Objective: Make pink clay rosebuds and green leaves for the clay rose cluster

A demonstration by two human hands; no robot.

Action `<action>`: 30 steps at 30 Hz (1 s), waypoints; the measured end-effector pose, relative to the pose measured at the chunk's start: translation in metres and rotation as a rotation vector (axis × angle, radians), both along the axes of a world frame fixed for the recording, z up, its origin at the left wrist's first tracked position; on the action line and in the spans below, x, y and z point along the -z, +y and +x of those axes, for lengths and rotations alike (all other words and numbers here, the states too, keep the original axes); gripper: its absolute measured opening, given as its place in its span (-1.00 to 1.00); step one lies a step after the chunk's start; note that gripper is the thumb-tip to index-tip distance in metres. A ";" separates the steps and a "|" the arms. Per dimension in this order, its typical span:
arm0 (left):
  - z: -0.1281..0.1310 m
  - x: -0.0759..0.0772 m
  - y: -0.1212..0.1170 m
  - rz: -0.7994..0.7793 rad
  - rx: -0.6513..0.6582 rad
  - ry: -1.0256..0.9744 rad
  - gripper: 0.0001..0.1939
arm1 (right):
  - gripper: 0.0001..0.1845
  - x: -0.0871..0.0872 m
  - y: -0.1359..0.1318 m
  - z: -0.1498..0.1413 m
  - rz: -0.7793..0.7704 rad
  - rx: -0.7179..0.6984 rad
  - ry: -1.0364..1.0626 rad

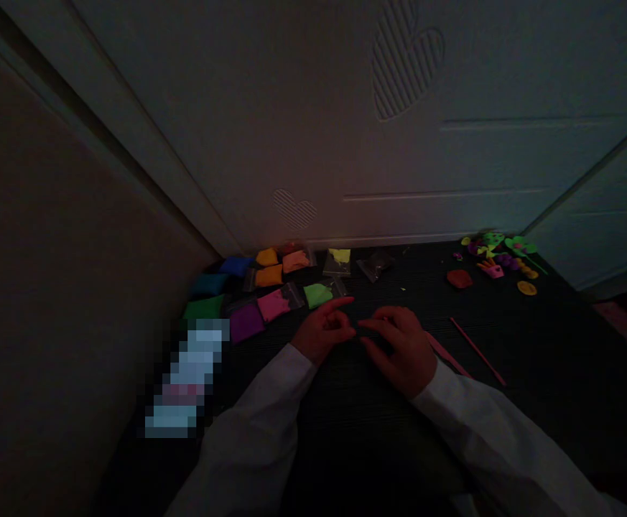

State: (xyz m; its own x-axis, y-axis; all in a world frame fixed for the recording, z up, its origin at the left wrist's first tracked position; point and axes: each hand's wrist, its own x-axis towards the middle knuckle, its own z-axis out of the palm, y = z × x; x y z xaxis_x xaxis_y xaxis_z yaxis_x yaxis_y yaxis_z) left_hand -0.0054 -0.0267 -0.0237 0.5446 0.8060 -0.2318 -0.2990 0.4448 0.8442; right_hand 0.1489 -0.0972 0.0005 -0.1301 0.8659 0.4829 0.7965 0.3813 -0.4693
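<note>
Over the middle of the dark table, my left hand (324, 332) has its index finger stretched out, while the thumb and curled fingers meet. Anything pinched there is too small and dim to make out. Facing it, my right hand (401, 345) keeps thumb and index finger apart, with no object visible between them. A small gap separates the fingertips of both hands. Partly behind my right hand lies a pink modelling tool (447, 355), and a thin pink stick (477, 350) rests farther right. A bag of light green clay (318, 294) lies just beyond my left hand.
Several clay bags, among them pink (273, 305), purple (245, 321) and blue (236, 266), line the left and back. A blurred bright screen (188, 377) lies front left. Back right are a red lump (459, 278), a yellow disc (527, 288) and green clay pieces (521, 246). A white panel (313, 129) rises behind.
</note>
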 end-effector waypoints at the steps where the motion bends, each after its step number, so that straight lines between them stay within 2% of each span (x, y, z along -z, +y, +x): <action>1: 0.001 0.000 -0.001 -0.003 -0.002 0.002 -0.38 | -0.73 0.000 0.000 0.001 -0.001 0.000 0.002; 7: 0.001 0.000 -0.004 -0.039 -0.006 -0.003 -0.57 | -0.71 0.002 0.001 0.006 0.000 0.024 0.052; 14: -0.002 0.001 0.000 0.002 -0.016 -0.030 -0.44 | -0.73 0.000 0.000 0.002 -0.023 -0.006 0.031; 22: 0.000 -0.004 -0.004 -0.055 -0.040 -0.065 -0.55 | -0.72 -0.001 -0.001 0.004 -0.024 -0.025 0.055; 30: 0.000 -0.004 -0.003 -0.047 -0.043 -0.083 -0.41 | -0.72 0.001 0.000 0.003 -0.010 -0.023 0.041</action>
